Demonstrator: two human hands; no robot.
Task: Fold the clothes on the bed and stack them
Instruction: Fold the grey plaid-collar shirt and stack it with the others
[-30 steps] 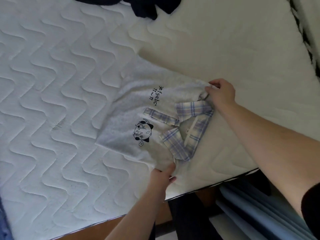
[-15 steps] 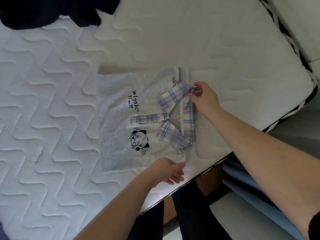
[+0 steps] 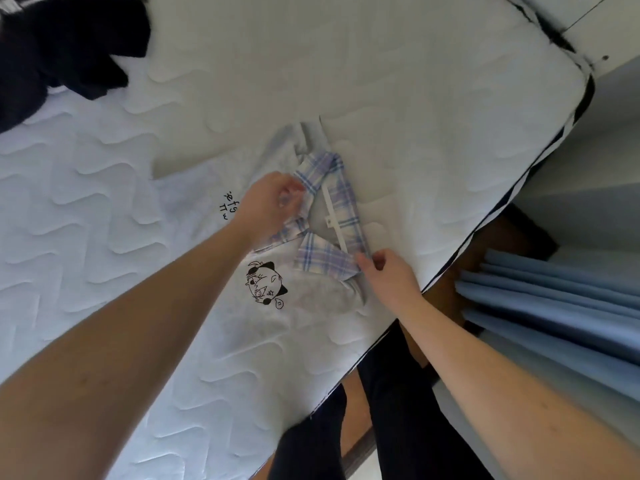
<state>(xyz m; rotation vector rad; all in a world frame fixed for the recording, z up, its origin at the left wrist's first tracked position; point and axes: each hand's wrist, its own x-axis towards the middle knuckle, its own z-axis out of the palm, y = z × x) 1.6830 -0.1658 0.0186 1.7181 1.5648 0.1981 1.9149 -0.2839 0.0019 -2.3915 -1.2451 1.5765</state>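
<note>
A folded white shirt (image 3: 311, 306) with a plaid collar (image 3: 341, 199) and a black cartoon print lies on the white quilted mattress (image 3: 86, 209), close to its near right edge. My left hand (image 3: 266, 206) pinches the far flap of the plaid collar. My right hand (image 3: 388, 275) pinches the near collar flap at its corner. A pile of dark clothes (image 3: 59, 50) sits at the far left of the bed.
The mattress edge (image 3: 485, 223) runs diagonally on the right, with blue pleated fabric (image 3: 554, 313) hanging beyond it. My legs in dark clothing (image 3: 391, 410) stand against the bed's near edge. A white wall or cabinet (image 3: 606, 36) is at top right.
My left hand moved from the shirt's near hem up to the far collar flap. My right hand came from the far collar flap to the near one. The view shifted.
</note>
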